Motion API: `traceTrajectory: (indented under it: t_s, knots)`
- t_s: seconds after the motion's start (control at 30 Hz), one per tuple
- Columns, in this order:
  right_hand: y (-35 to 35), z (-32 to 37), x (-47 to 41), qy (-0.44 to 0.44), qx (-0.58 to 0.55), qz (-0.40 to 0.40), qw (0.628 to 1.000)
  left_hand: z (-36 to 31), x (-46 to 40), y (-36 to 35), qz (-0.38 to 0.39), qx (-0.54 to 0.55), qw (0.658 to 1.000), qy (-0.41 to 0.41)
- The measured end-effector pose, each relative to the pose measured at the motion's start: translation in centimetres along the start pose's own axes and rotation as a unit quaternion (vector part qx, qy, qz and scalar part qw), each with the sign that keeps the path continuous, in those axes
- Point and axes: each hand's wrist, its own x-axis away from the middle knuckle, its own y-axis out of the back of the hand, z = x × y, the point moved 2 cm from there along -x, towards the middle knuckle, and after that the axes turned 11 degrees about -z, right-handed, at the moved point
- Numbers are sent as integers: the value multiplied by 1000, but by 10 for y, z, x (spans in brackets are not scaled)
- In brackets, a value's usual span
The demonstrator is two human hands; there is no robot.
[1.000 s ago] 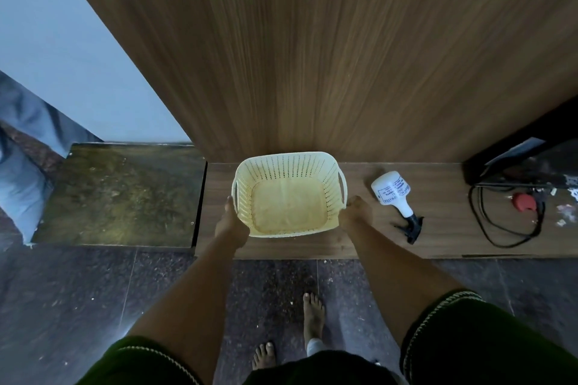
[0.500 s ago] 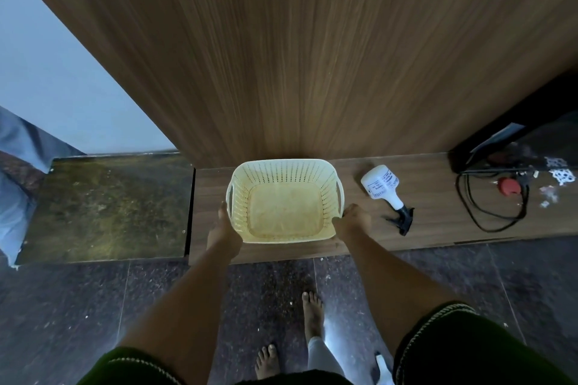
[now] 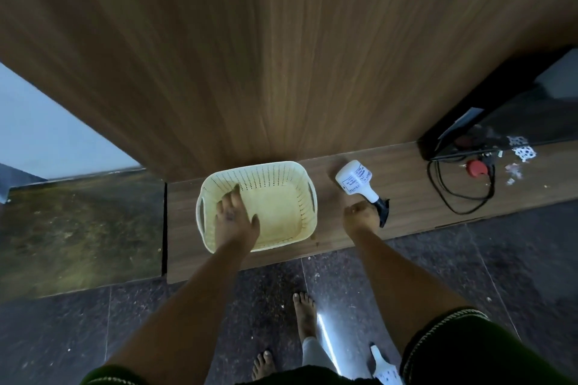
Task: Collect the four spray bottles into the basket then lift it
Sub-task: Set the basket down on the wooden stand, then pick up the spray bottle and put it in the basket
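My left hand (image 3: 233, 222) is spread flat over the cream basket (image 3: 281, 178), palm down, nothing in it. The basket sits on the low wooden ledge (image 3: 406, 194) against the panel. My right hand (image 3: 359, 217) hovers just beside the white spray bottle (image 3: 356, 181) lying on its side, black nozzle toward me. Another spray bottle (image 3: 385, 369) lies on the floor (image 3: 516, 275) by my feet.
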Motion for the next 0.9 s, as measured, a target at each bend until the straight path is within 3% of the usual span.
traceTrajectory:
  t_s: [0.17,0.3,0.4,0.9]
  knots:
    - [23,-37,-37,-85,-13,-2,996,-79,-9,-30,72,73,990,-95]
    - [26,-57,-62,-117,42,64,990,-136,-20,-66,116,70,977,-165]
    - [22,-71,-81,-135,25,81,987,-173,-32,-96,147,74,969,-183]
    - [-11,-94,-131,-177,-82,102,976,-201,-62,-189,296,65,950,-69]
